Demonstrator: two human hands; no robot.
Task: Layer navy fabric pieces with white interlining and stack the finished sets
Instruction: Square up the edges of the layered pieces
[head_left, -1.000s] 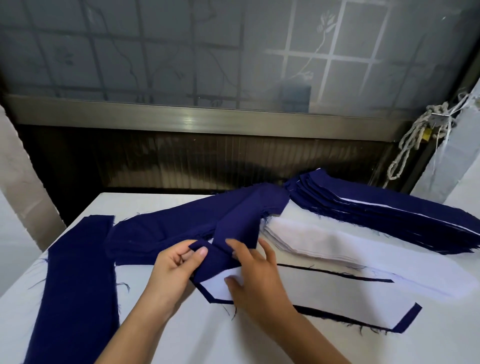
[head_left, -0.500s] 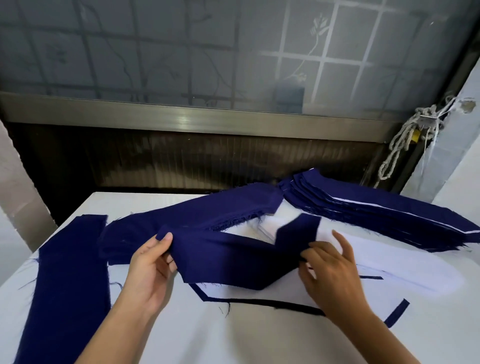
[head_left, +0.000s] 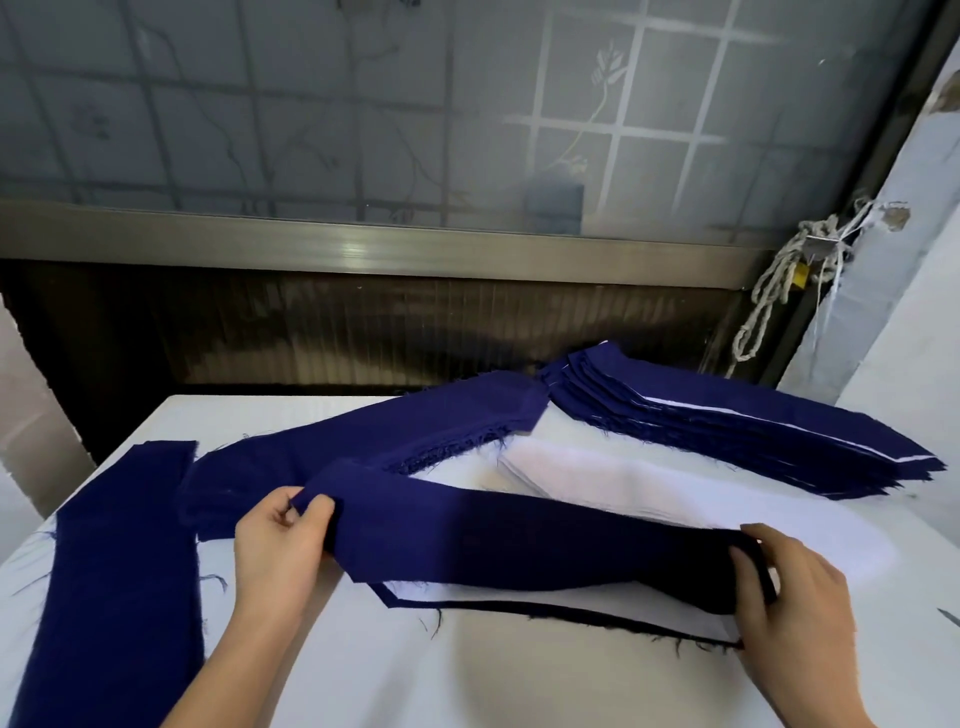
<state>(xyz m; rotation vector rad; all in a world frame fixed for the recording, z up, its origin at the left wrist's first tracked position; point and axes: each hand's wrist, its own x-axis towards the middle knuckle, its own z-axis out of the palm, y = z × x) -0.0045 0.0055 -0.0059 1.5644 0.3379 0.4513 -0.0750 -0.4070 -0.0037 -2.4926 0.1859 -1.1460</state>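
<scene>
Head cam: we've got a navy strip (head_left: 519, 540) pinched at both ends. Our left hand (head_left: 280, 540) grips one tip and our right hand (head_left: 789, 592) is curled round the other. That keeps it stretched flat just above the white interlining (head_left: 623, 610) lying between our hands, probably so the edges line up. The finished sets (head_left: 727, 431) are stacked beyond the right hand.
</scene>
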